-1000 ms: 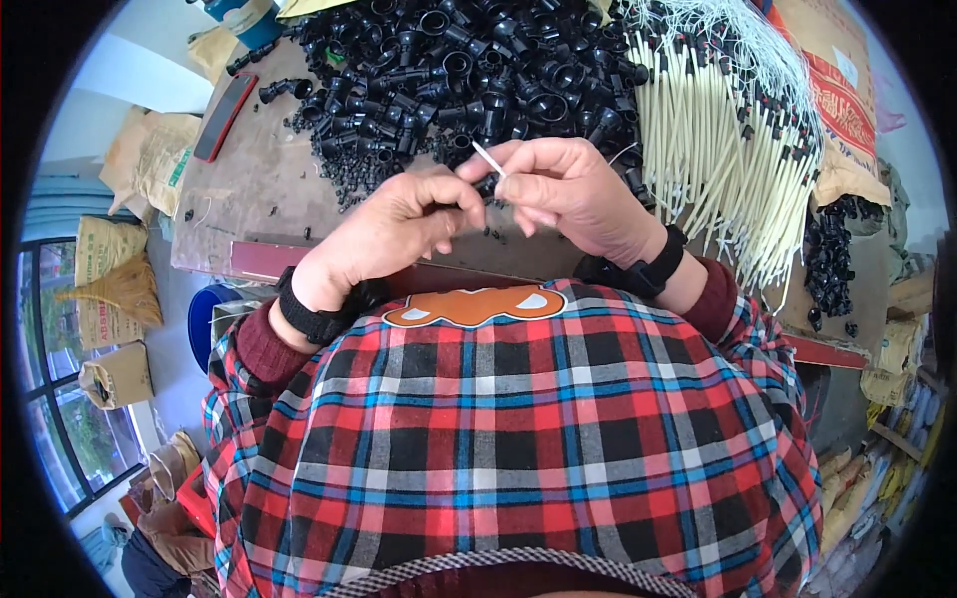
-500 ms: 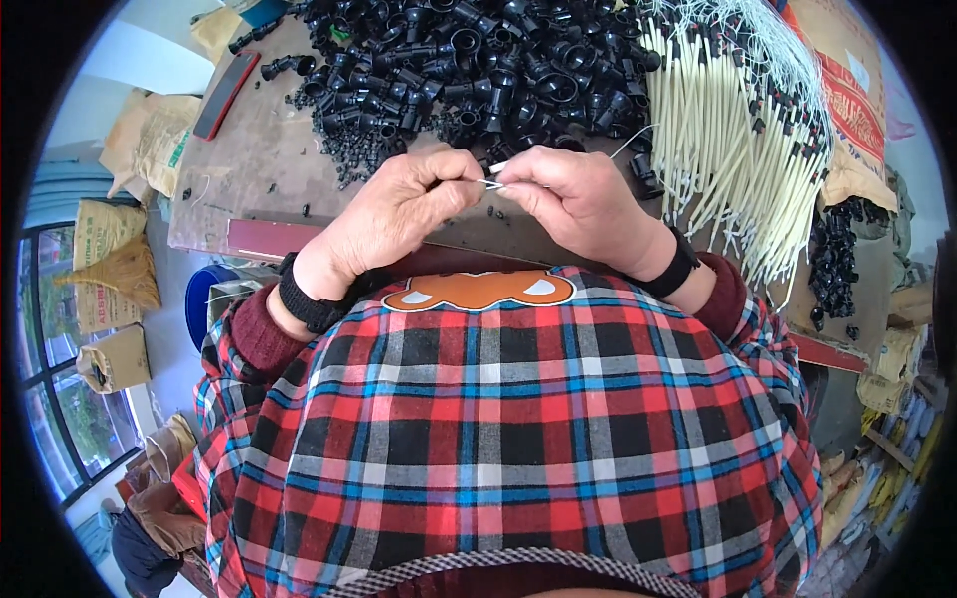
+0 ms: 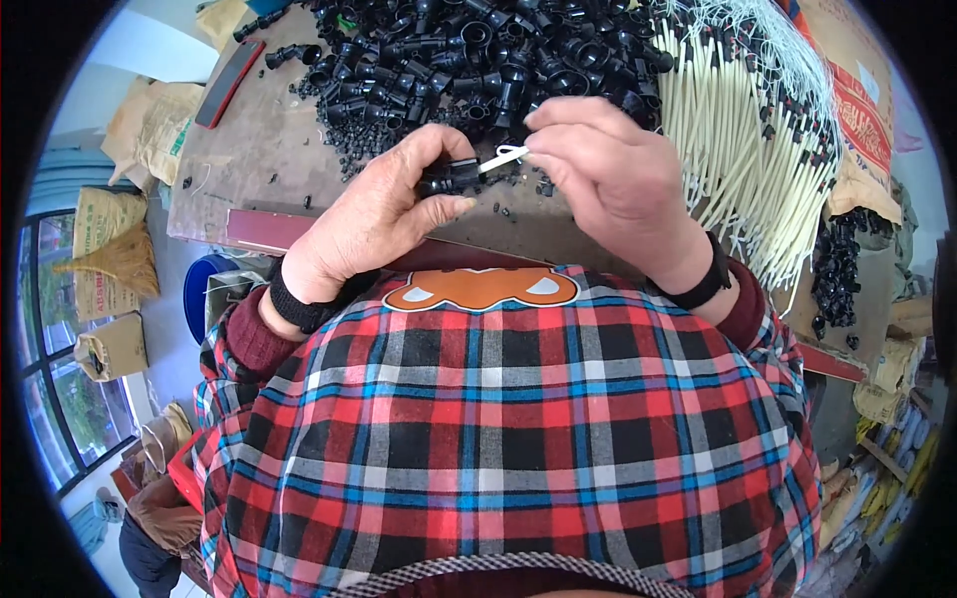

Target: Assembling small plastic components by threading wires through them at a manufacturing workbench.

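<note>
My left hand [image 3: 384, 199] is closed round a black plastic fitting [image 3: 454, 179], its thumb reaching forward below. A short cream tube [image 3: 500, 160] sticks out of the fitting toward the right, with a thin white loop of cord [image 3: 512, 149] at its far end. At that end the fingertips of my right hand [image 3: 613, 159] pinch the tube or its cord; which of the two is hidden. Beyond both hands lies a big heap of black plastic fittings [image 3: 478, 50], with small black pieces [image 3: 364, 145] scattered at its near left edge.
A bundle of long cream tubes with white cords [image 3: 748, 159] covers the right of the table [image 3: 239, 174]. A black and red phone-like slab [image 3: 230, 84] lies at the left. Sacks [image 3: 847, 110] stand at the far right, and a blue bin [image 3: 207, 289] is below the table's left edge.
The hands, close together at the cord before, have moved apart. The black fitting now shows in my left hand with the tube in it, and my right hand has shifted to the right.
</note>
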{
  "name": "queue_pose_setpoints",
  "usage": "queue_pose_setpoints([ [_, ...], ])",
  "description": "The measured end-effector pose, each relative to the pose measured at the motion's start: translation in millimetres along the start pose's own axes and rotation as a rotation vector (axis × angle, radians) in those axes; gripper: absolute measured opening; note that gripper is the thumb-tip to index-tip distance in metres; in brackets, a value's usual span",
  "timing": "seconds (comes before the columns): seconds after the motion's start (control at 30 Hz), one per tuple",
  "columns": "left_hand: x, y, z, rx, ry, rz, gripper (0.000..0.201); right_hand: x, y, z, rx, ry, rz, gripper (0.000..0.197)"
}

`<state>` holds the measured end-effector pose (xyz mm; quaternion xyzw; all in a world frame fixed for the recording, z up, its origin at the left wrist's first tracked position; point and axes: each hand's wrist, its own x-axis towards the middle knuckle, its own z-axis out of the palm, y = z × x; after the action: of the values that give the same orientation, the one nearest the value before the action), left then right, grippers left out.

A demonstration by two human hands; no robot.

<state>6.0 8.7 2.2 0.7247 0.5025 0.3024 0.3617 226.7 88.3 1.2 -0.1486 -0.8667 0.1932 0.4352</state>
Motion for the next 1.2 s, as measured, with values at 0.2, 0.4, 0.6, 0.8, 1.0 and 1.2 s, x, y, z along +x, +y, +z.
queue_pose_setpoints([
  [0.2,-0.1,0.7,-0.2,0.16,0.036,-0.023,0.029,-7.8,3.8,16.1,0.14,-0.128,0.202,0.007],
  [0.4,-1.1,-0.2,2.2,0.163,0.022,-0.019,0.031,-14.2,10.8,26.7,0.274,-0.119,0.207,0.008],
  [0.6,-1.5,-4.7,3.7,0.308,0.093,0.102,0.031,-18.6,10.3,32.6,0.229,-0.148,0.242,0.009],
  [0.8,-1.6,-0.4,-0.9,0.616,0.061,0.064,0.029,-13.8,-6.3,22.9,-0.131,-0.262,0.282,0.012],
  [1.0,-2.2,-0.2,-0.1,0.471,0.097,0.069,0.029,-9.2,-1.4,14.1,-0.193,-0.149,0.124,0.01],
  [1.2,-2.8,7.7,1.3,0.047,0.052,0.003,0.027,-4.4,11.1,8.4,-0.011,-0.224,0.034,0.009],
])
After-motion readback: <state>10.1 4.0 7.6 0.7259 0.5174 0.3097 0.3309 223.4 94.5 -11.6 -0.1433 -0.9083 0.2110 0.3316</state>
